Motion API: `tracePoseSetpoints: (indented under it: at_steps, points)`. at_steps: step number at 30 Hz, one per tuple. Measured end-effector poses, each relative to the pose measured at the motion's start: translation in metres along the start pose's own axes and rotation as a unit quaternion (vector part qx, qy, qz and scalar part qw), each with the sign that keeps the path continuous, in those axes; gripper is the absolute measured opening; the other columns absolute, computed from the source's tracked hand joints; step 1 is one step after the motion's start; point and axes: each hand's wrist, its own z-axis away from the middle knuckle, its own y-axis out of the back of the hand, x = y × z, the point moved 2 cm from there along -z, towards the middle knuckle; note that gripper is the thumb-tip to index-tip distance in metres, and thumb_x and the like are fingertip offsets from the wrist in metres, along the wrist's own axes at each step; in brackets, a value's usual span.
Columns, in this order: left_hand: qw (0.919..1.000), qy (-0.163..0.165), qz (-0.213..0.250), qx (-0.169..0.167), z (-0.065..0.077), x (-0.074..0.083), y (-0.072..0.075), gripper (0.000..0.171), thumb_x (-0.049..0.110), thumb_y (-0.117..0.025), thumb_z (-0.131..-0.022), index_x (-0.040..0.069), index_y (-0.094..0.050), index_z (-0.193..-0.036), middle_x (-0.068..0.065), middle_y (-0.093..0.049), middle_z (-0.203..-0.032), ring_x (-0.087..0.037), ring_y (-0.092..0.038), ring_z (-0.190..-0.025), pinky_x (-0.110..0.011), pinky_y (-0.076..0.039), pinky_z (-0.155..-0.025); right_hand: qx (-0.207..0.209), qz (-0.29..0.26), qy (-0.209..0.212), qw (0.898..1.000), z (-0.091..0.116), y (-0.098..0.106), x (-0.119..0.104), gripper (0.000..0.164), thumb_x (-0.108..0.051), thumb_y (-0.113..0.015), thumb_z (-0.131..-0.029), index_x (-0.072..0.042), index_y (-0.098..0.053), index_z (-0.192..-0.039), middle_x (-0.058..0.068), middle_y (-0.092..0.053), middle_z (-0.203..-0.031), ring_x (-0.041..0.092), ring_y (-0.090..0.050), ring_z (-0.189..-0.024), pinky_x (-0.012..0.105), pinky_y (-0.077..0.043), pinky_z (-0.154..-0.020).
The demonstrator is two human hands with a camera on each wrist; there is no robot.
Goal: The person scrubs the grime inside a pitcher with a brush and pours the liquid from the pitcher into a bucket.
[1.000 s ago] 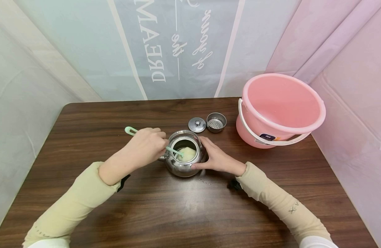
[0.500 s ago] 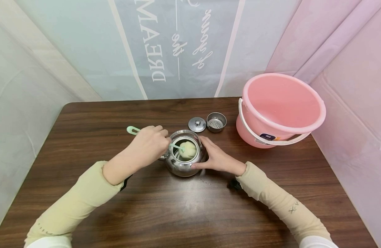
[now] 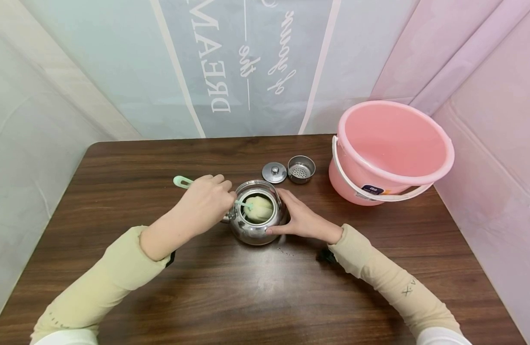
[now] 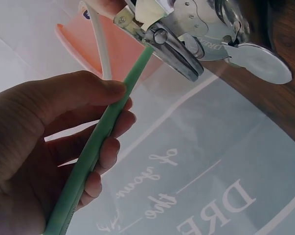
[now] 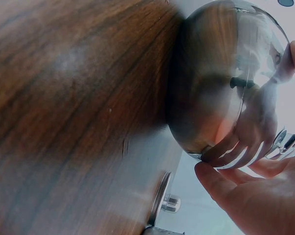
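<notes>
My left hand [image 3: 204,203] grips the pale green handle [image 4: 99,132] of a sponge brush, thumb on one side and fingers curled round the other. The brush's pale yellow-green sponge head [image 3: 261,209] is inside the mouth of a shiny steel teapot [image 3: 253,236]. My right hand [image 3: 303,218] holds the teapot's round body from the right, thumb at the front and fingers round the back. In the right wrist view the fingertips [image 5: 208,176] touch the polished teapot wall [image 5: 211,93]. The sponge's underside is hidden within the pot.
Behind the teapot, a steel lid [image 3: 274,172] with a knob lies beside a perforated strainer basket [image 3: 301,170]. A pink bucket [image 3: 347,184] with a white handle stands at the back right of the dark wooden table [image 3: 256,297]. Small droplets [image 3: 284,251] lie in front of the pot.
The sponge head has risen higher in the teapot's mouth and shifted about there. My left hand has moved slightly with the brush; the right hand and teapot stay in place.
</notes>
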Motion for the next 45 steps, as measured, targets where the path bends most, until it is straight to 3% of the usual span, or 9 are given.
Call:
tracePoseSetpoints:
  at_steps: [5,13,32,45]
  points:
    - [1.0,0.0,-0.003,-0.009,0.002,0.002,0.004,0.029,-0.007,-0.062,-0.063,0.012,-0.047,-0.047,-0.001,-0.041,-0.05,-0.019,-0.038,-0.049,-0.024,-0.029,-0.045,0.008,0.006,0.012,1.0,0.0,-0.001,0.001,0.095,-0.047,-0.077,-0.066,-0.004,-0.03,-0.137,0.011,-0.039,-0.132,0.022,-0.04,-0.12,0.042,-0.035,-0.099]
    - [0.9998,-0.007,0.0,-0.018,0.002,0.007,0.005,0.024,-0.003,-0.065,-0.062,0.012,-0.051,-0.049,-0.001,-0.044,-0.052,-0.019,-0.041,-0.05,-0.025,-0.031,-0.046,-0.009,-0.003,-0.015,1.0,0.001,-0.001,0.001,0.094,-0.048,-0.076,-0.067,-0.01,-0.029,-0.139,0.006,-0.037,-0.134,0.017,-0.038,-0.122,0.038,-0.032,-0.101]
    - [0.9999,-0.015,-0.001,-0.001,-0.004,0.012,0.003,0.026,-0.002,-0.065,-0.066,0.012,-0.053,-0.049,-0.002,-0.048,-0.054,-0.021,-0.043,-0.052,-0.027,-0.033,-0.046,-0.013,-0.006,-0.017,1.0,0.001,-0.001,0.001,0.094,-0.046,-0.077,-0.067,-0.01,-0.028,-0.139,0.006,-0.037,-0.135,0.017,-0.038,-0.122,0.038,-0.032,-0.101]
    - [0.9999,-0.002,-0.008,0.012,-0.007,0.01,-0.001,0.021,-0.005,-0.063,-0.068,0.009,-0.058,-0.054,-0.003,-0.048,-0.055,-0.022,-0.044,-0.053,-0.027,-0.033,-0.046,-0.012,-0.006,-0.013,1.0,0.001,0.001,-0.001,0.093,-0.044,-0.077,-0.067,-0.01,-0.028,-0.139,0.007,-0.037,-0.135,0.017,-0.038,-0.122,0.038,-0.033,-0.101]
